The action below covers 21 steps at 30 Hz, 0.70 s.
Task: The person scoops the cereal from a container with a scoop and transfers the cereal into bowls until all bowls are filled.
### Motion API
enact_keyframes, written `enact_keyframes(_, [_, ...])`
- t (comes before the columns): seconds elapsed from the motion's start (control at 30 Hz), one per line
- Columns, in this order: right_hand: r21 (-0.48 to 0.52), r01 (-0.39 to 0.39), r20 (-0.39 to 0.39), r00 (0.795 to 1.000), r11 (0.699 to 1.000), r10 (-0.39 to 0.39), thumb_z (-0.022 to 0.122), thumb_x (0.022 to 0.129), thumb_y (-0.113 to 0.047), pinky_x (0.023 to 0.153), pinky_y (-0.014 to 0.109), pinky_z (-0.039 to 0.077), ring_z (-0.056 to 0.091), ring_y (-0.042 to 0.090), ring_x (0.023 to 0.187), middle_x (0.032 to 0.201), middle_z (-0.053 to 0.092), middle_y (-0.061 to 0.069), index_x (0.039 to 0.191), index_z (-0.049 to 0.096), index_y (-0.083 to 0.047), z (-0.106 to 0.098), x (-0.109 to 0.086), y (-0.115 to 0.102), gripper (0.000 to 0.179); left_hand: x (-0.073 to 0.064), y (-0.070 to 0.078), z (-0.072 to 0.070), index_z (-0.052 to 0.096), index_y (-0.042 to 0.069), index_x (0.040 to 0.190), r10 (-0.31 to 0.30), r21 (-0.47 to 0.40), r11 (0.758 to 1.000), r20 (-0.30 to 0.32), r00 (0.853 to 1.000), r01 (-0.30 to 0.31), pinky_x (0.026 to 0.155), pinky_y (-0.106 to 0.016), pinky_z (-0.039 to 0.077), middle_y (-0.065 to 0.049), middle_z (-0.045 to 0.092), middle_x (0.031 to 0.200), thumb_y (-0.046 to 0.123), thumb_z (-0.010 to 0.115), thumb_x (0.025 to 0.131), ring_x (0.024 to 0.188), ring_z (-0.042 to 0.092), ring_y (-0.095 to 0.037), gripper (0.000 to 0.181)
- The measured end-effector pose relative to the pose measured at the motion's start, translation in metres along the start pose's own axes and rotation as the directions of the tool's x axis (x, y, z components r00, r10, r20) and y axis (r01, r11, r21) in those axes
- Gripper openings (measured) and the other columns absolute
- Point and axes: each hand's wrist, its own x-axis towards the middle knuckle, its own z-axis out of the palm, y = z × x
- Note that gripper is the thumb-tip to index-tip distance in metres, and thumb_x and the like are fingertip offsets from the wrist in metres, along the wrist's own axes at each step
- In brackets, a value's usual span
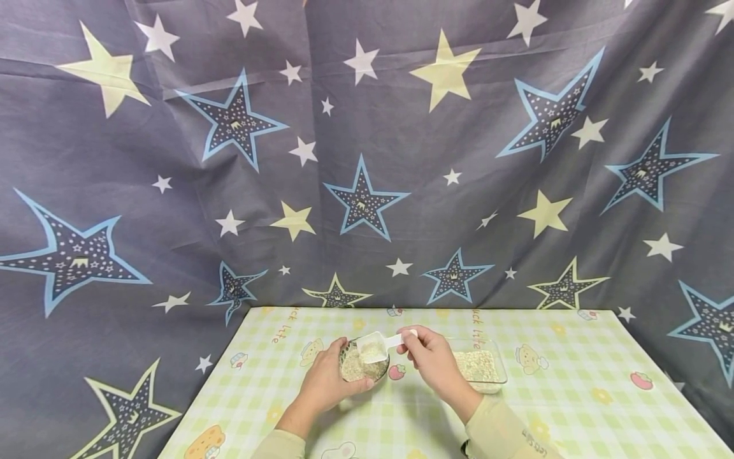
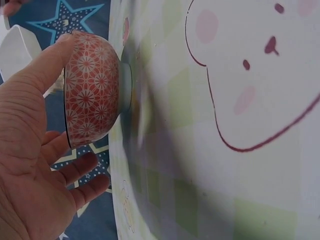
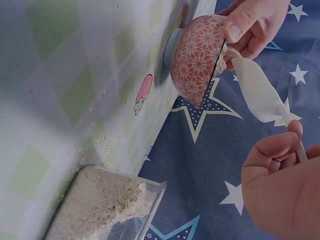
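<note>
A small round bowl (image 2: pixel 92 90) with a red floral outside stands upright on the table, filled with pale oat flakes (image 1: pixel 351 368). My left hand (image 1: pixel 328 377) holds it at the left side, thumb on the rim nearest me and fingers at the far side. Between thumb and fingers, my right hand (image 1: pixel 434 361) pinches the handle of a white scoop (image 3: pixel 257 90). The scoop is tilted over the bowl, with some flakes visible in it in the head view. In the right wrist view, the scoop's back hides part of the bowl's opening.
To the right, a clear rectangular container (image 1: pixel 502 370) holds more oat flakes. Loose flakes (image 3: pixel 107 150) lie on the checked tablecloth (image 1: pixel 573 357) beside it. A dark star-patterned curtain (image 1: pixel 367 127) hangs behind the table's back edge.
</note>
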Motion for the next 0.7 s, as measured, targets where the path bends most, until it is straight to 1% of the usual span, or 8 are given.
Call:
enact_keyframes(0.3, [-0.122, 0.088, 0.030, 0.996, 0.989, -0.085, 0.063, 0.109, -0.021, 0.064, 0.019, 0.049, 0.060, 0.009, 0.075, 0.088, 0.076, 0.007, 0.114, 0.078, -0.011, 0.000, -0.005, -0.001, 0.019, 0.000, 0.001, 0.000, 0.045, 0.004, 0.159, 0.020, 0.007, 1.000, -0.011, 1.000, -0.020, 0.110, -0.062, 0.054, -0.018, 0.062, 0.149, 0.064, 0.095, 0.069, 0.133, 0.061, -0.040, 0.119])
enact_keyframes(0.4, [-0.221, 0.148, 0.061, 0.989, 0.964, -0.138, 0.062, 0.110, -0.025, 0.065, 0.020, 0.049, 0.059, 0.008, 0.073, 0.090, 0.076, 0.003, 0.117, 0.078, -0.015, -0.002, -0.007, 0.001, 0.020, -0.001, 0.002, -0.001, 0.044, 0.004, 0.159, 0.017, 0.004, 1.000, -0.009, 1.000, -0.017, 0.111, -0.062, 0.053, -0.017, 0.062, 0.150, 0.063, 0.095, 0.069, 0.134, 0.060, -0.040, 0.118])
enact_keyframes(0.47, [-0.299, 0.217, 0.092, 0.976, 0.929, -0.198, 0.063, 0.109, -0.025, 0.065, 0.021, 0.050, 0.058, 0.005, 0.072, 0.091, 0.077, 0.000, 0.118, 0.078, -0.016, -0.003, -0.009, 0.002, 0.020, -0.001, 0.003, -0.001, 0.045, 0.004, 0.159, 0.012, -0.003, 1.000, -0.006, 1.000, -0.012, 0.111, -0.062, 0.053, -0.017, 0.062, 0.150, 0.062, 0.095, 0.069, 0.134, 0.060, -0.040, 0.118])
enact_keyframes(0.53, [-0.392, 0.320, 0.140, 0.947, 0.862, -0.288, 0.065, 0.108, -0.023, 0.065, 0.021, 0.050, 0.054, 0.000, 0.069, 0.093, 0.077, -0.002, 0.120, 0.078, -0.017, -0.004, -0.012, 0.004, 0.019, -0.001, 0.004, -0.002, 0.045, 0.005, 0.159, 0.009, -0.006, 1.000, -0.004, 1.000, -0.009, 0.110, -0.062, 0.054, -0.017, 0.062, 0.149, 0.061, 0.095, 0.070, 0.133, 0.060, -0.039, 0.118])
enact_keyframes(0.57, [-0.440, 0.392, 0.169, 0.920, 0.808, -0.354, 0.067, 0.106, -0.021, 0.065, 0.022, 0.051, 0.054, 0.000, 0.069, 0.095, 0.078, -0.002, 0.119, 0.078, -0.017, -0.005, -0.013, 0.006, 0.018, -0.002, 0.004, -0.002, 0.045, 0.004, 0.159, 0.015, -0.005, 1.000, -0.003, 1.000, -0.015, 0.108, -0.062, 0.054, -0.018, 0.062, 0.149, 0.061, 0.095, 0.070, 0.132, 0.061, -0.040, 0.117])
enact_keyframes(0.6, [-0.486, 0.471, 0.205, 0.881, 0.737, -0.428, 0.070, 0.104, -0.020, 0.068, 0.022, 0.055, 0.058, 0.000, 0.072, 0.097, 0.078, -0.003, 0.119, 0.078, -0.017, -0.006, -0.014, 0.008, 0.017, -0.002, 0.004, -0.003, 0.045, 0.004, 0.159, 0.016, -0.006, 1.000, -0.001, 1.000, -0.016, 0.108, -0.063, 0.055, -0.018, 0.062, 0.149, 0.061, 0.095, 0.070, 0.132, 0.061, -0.040, 0.117])
enact_keyframes(0.63, [-0.529, 0.549, 0.245, 0.829, 0.647, -0.504, 0.073, 0.101, -0.017, 0.069, 0.023, 0.057, 0.061, 0.002, 0.074, 0.098, 0.079, -0.004, 0.118, 0.078, -0.017, -0.006, -0.015, 0.009, 0.018, -0.002, 0.005, -0.003, 0.044, 0.004, 0.159, 0.018, -0.007, 1.000, 0.000, 1.000, -0.018, 0.107, -0.063, 0.055, -0.018, 0.062, 0.149, 0.061, 0.095, 0.071, 0.132, 0.060, -0.041, 0.117])
enact_keyframes(0.7, [-0.596, 0.671, 0.322, 0.703, 0.442, -0.634, 0.078, 0.094, -0.014, 0.072, 0.023, 0.060, 0.065, 0.005, 0.079, 0.100, 0.077, -0.006, 0.116, 0.078, -0.019, -0.008, -0.016, 0.013, 0.022, -0.003, 0.004, -0.003, 0.044, 0.004, 0.159, 0.019, -0.012, 1.000, 0.007, 1.000, -0.019, 0.106, -0.064, 0.055, -0.018, 0.061, 0.151, 0.061, 0.094, 0.072, 0.134, 0.060, -0.042, 0.116])
